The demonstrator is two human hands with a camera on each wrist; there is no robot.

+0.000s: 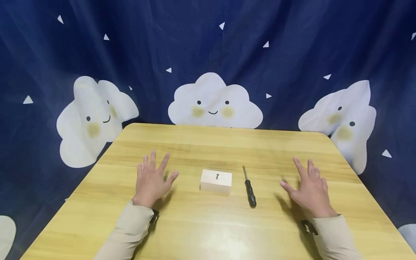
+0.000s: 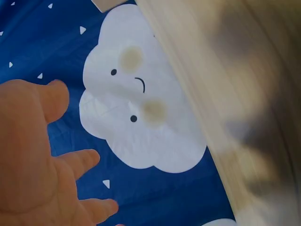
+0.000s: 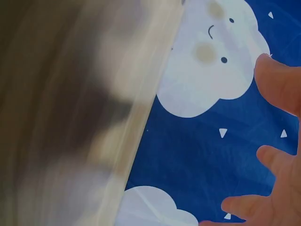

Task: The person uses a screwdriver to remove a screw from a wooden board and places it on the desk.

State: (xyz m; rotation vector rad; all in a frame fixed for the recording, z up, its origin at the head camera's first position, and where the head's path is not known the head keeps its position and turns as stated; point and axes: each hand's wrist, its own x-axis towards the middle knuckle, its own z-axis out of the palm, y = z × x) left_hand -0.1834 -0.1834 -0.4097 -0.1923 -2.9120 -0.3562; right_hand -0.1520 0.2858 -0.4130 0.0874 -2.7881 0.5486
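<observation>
A pale wooden block (image 1: 216, 182) lies near the middle of the table, with a dark screw (image 1: 217, 176) standing up from its top face. Just right of it lies a screwdriver (image 1: 249, 191) with a black handle, its metal shaft pointing toward the far edge. To the left of the block, my left hand (image 1: 152, 184) is held over the table with fingers spread, holding nothing. My right hand (image 1: 310, 191) is spread in the same way, to the right of the screwdriver, and its shadow falls on the wood beside it. Both wrist views show the extended fingers with nothing between them.
The light wood table (image 1: 214, 148) has rounded far corners. Behind it hangs a dark blue curtain (image 1: 208, 43) with white clouds and small triangles. Dark wrist straps show at the cuffs of both beige sleeves (image 1: 130, 225).
</observation>
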